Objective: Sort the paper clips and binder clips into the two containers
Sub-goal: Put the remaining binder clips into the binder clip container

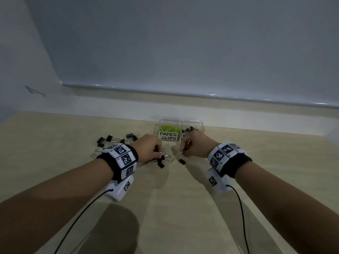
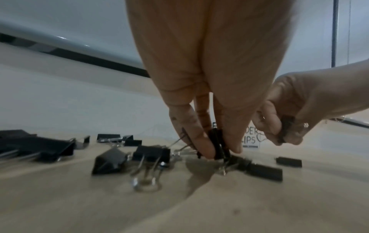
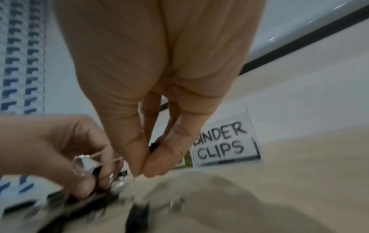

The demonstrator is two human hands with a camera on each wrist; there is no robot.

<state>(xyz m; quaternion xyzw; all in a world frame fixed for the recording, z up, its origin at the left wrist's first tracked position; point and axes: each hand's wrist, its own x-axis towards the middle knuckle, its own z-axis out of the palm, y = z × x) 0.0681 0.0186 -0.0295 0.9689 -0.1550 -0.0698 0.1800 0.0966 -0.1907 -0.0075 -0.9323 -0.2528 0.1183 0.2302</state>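
Several black binder clips (image 1: 110, 140) lie loose on the wooden table, left of my hands. My left hand (image 1: 159, 154) pinches one black binder clip (image 2: 217, 145) between thumb and fingers, just above the tabletop. My right hand (image 1: 183, 152) pinches the thin wire handle of another binder clip (image 1: 182, 160) that sits low at the table; in the left wrist view a dark clip (image 2: 287, 126) also shows inside its curled fingers. Behind the hands stand the clear PAPER CLIPS container (image 1: 168, 136), holding green paper clips (image 1: 169, 128), and the BINDER CLIPS container (image 3: 223, 141).
The two containers stand side by side against the white ledge (image 1: 238, 123) at the table's back edge. More binder clips (image 2: 149, 154) lie close to my left fingers. Cables (image 1: 240, 217) run from both wrist cameras towards me.
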